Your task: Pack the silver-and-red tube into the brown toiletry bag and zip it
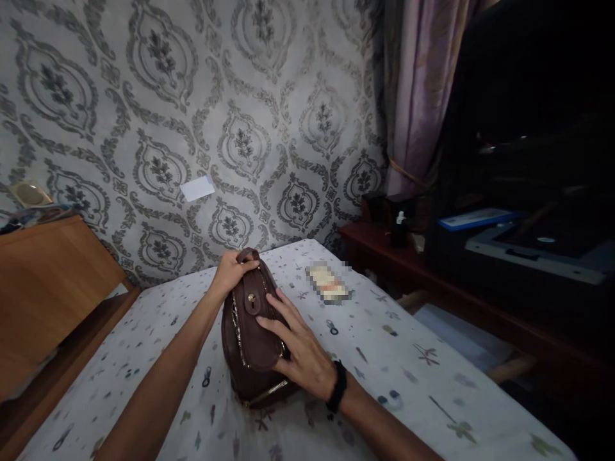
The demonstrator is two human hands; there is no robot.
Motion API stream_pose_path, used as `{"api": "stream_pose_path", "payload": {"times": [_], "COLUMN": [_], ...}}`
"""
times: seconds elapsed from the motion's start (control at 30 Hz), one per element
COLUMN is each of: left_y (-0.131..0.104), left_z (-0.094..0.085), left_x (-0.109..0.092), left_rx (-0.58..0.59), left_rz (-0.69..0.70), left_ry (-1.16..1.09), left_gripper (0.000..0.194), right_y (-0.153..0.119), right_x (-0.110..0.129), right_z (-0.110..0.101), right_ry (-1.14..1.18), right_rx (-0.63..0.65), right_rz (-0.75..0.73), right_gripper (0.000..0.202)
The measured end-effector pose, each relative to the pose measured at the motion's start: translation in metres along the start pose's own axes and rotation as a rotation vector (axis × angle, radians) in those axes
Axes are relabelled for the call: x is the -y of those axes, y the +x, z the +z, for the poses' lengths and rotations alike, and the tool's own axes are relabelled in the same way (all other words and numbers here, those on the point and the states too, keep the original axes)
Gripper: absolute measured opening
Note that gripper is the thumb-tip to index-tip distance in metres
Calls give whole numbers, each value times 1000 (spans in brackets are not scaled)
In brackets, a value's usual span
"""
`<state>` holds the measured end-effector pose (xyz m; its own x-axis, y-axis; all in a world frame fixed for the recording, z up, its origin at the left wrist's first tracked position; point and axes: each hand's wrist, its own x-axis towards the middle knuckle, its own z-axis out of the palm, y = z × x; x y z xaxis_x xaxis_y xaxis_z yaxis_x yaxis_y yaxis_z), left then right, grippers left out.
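Observation:
A dark brown leather handbag (pixel 250 346) with gold zips and a gold turn clasp on its flap sits on a patterned white cloth (pixel 365 410). My left hand (pixel 231 272) is closed at the top of the bag, by its short handle. My right hand (pixel 305 352), with a black band on the wrist, lies against the bag's right side. Its fingers are spread over the flap, and the thumb is near the flap's lower edge. The bag's far side is hidden.
A blurred-out yellowish item (pixel 329 283) lies on the cloth to the right of the bag. At the left stands a wooden board (pixel 57 301). On the right, a dark red shelf (pixel 353 237) holds a small dark bottle (pixel 398 230). Patterned wallpaper (pixel 245 141) is behind.

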<state>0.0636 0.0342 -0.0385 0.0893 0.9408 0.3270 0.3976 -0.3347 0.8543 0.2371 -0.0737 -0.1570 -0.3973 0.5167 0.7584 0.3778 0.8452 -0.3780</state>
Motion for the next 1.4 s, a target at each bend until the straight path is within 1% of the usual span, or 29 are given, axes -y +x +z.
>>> {"api": "stream_pose_path", "payload": {"times": [0.17, 0.3, 0.43, 0.57, 0.7, 0.8, 0.87, 0.9, 1.0, 1.07, 1.13, 1.2, 1.3, 1.4], "left_y": [-12, -20, -26, -32, -37, -37, -36, -35, -32, -31, -31, -32, -33, -33], "left_z": [1, 1, 1, 3, 5, 6, 3, 0, -15, -26, -35, -40, -42, -41], "left_x": [-12, -19, -19, -18, -19, -18, -17, -15, -8, -1, 8, 16, 24, 26], "left_rx": [42, 75, 84, 132, 147, 142, 124, 96, -51, -130, -152, -153, -157, -190], "left_rz": [-11, -5, 1, 23, 73, 107, 137, 147, 136, 112, 95, 75, 62, 70], "left_ry": [10, 16, 6, 16, 98, 131, 119, 104, 75, 84, 106, 126, 152, 156], "left_gripper": [28, 28, 26, 26, 24, 22, 19, 19, 25, 25, 24, 25, 25, 24], "right_y": [-1, -1, 1, 3, 7, 11, 13, 14, 14, 13, 12, 11, 11, 11], "right_x": [1, -1, -1, 1, 4, 6, 7, 7, 5, 3, 1, 0, -1, -1], "right_z": [0, 2, 1, -3, -7, -12, -14, -15, -16, -15, -13, -11, -10, -10], "right_ry": [24, 31, 10, -35, -96, -125, -133, -133, -123, -113, -105, -102, -107, -110], "right_rx": [-15, -8, -1, -18, -24, 28, 65, 76, 77, 62, 48, 38, 24, 16], "right_rz": [31, 37, 45, 19, -27, -48, -50, -48, -48, -60, -68, -75, -90, -95], "right_gripper": [49, 52, 61, 74, 71, 72, 70, 68, 65, 64, 62, 60, 58, 59]}}
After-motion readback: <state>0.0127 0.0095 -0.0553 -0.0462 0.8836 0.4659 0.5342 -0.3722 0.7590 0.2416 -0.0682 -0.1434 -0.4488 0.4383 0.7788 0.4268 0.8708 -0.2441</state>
